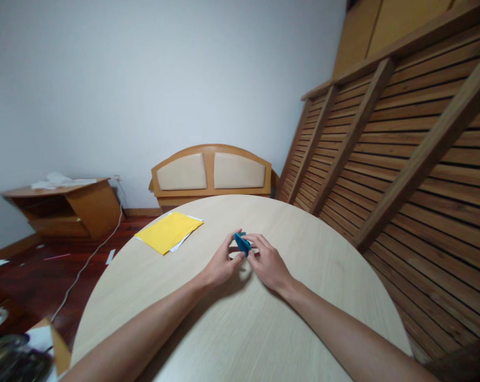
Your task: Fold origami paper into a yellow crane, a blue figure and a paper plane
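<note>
Over the middle of the round table [240, 318], both hands hold one small blue piece of folded paper [242, 243] with a pointed shape. My left hand [223, 261] grips its left side, thumb below and fingers along the upper edge. On the right side, the thumb and fingers of my right hand [268, 263] pinch it. The fingers hide parts of its folds. A stack of yellow paper [169, 232], with white sheets showing beneath, lies on the table to the left of my hands.
A wooden headboard [210, 167] stands behind the table against the wall. Slatted wood panels [383, 143] lean along the right. To the left are a low cabinet [88, 207], a white cord [91, 260] on the floor and an open box [57, 339].
</note>
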{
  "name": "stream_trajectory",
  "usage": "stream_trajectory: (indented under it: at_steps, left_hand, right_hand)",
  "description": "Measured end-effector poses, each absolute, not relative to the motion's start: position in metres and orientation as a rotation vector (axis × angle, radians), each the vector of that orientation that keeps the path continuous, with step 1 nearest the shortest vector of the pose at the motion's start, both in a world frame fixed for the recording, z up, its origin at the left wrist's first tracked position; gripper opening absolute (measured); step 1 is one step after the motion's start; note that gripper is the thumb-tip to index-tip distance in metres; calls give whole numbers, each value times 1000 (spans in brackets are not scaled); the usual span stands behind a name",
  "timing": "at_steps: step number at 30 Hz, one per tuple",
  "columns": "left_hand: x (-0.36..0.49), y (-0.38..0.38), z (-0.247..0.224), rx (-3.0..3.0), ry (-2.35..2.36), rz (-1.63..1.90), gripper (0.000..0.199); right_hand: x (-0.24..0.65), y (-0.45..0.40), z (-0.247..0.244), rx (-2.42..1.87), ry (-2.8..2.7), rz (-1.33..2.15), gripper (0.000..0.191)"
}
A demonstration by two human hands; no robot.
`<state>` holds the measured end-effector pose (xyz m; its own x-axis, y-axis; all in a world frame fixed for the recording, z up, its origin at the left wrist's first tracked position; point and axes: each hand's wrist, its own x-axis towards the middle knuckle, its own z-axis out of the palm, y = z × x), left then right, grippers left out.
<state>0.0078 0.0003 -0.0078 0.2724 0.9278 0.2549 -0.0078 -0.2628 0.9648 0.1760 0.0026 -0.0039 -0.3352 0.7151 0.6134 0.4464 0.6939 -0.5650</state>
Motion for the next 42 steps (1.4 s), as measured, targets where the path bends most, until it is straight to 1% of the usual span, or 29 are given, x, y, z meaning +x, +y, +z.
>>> stream_trajectory:
  at_steps: [6,12,17,20,27,32,37,42]
  left_hand:
    - [11,-1,-7,1518,877,1185,63]
    - [10,-1,-10,1524,861,1178,59]
    - [9,-1,-8,1456,873,1179,49]
    - [8,0,-4,1357,888,1166,52]
    - [4,4,-1,1268,928,1139,56]
    - [1,12,-6,1264,959,1151,51]
    - [-5,17,-8,1255,972,1156,53]
    - [-9,17,-6,1273,1034,1202,46]
  right_hand:
    - [177,3,-4,-911,-2054,250,43]
    - [178,7,-3,-1042,-2084,233,41]
    - [186,10,-1,-1156,-2068,233,42]
    - [190,13,-1,-1140,-2040,247,42]
    - [191,18,-5,-941,-1950,487,38]
    - [190,19,-7,-914,-1874,654,33]
    - [190,21,-8,-872,-1818,828,28]
    - [189,23,-9,-838,-1672,1102,36]
